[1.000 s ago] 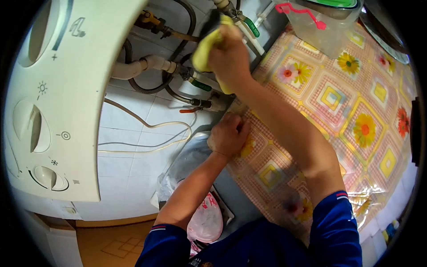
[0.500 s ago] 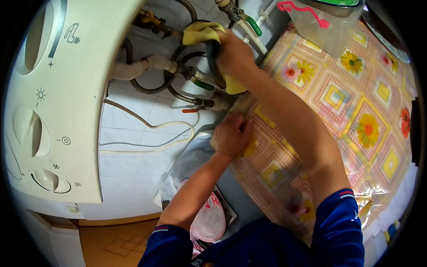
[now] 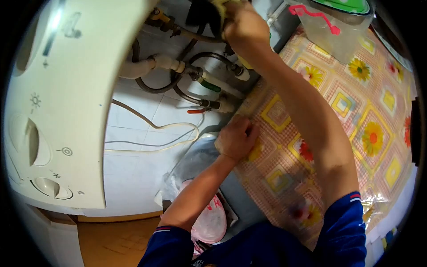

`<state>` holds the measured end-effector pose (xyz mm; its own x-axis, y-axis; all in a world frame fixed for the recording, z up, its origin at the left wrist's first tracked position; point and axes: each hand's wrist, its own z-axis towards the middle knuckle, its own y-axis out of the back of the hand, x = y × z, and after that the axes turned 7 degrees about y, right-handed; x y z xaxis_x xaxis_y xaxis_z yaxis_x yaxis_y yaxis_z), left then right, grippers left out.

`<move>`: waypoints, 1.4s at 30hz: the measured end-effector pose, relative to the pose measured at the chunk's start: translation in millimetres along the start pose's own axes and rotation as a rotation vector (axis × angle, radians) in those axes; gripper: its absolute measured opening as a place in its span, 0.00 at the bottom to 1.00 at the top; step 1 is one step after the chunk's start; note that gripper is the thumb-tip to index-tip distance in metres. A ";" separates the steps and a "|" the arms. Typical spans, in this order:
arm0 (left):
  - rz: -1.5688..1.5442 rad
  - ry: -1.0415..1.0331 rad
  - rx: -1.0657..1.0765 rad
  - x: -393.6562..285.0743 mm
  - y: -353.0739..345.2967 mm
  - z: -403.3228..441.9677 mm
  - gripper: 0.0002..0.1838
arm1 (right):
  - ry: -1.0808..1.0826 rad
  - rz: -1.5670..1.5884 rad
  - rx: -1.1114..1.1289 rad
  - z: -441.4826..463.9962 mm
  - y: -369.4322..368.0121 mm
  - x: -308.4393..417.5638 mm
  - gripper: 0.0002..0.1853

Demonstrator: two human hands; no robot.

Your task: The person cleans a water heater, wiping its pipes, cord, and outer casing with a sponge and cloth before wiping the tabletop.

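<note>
Beyond the bench's [image 3: 342, 104] left edge, yellow-and-black cloth [image 3: 210, 16] clutched in the closed right hand [image 3: 247, 27], left hand [image 3: 237, 139] half-curled on that edge, grip unclear, minus mark [image 3: 58, 150] on white panel [image 3: 82, 111].

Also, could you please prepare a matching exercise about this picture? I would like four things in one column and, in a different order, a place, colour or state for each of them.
Things
1. Left hand
2. Lowest valve lever
3. Right hand
4. Handle of the see-through box

Places, colours, states
A. Bright pink
B. Up by the pipes, holding a yellow cloth
C. Resting at the edge of the flowered tablecloth
D. Orange-red

Right pairs
1-C
2-D
3-B
4-A
</note>
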<state>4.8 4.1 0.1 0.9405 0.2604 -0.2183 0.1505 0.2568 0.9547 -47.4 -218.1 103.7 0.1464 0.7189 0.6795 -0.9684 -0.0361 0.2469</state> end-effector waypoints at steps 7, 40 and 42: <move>-0.027 -0.059 -0.002 3.1 -2.9 0.0 0.12 | 0.542 -0.267 -0.220 -90.1 -53.5 22.8 0.26; 0.176 -0.319 -0.126 38.4 -28.1 -15.6 0.24 | 0.092 0.096 -0.045 -61.9 -80.4 108.6 0.18; 0.182 -0.300 -0.118 36.6 -22.5 -13.2 0.24 | 0.224 0.055 -0.011 -69.4 -76.6 77.7 0.09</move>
<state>31.7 20.1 -32.1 0.9987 0.0314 0.0391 -0.0475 0.3412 0.9388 24.1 -111.2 89.6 0.0465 0.8523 0.5210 -0.9760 -0.0723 0.2054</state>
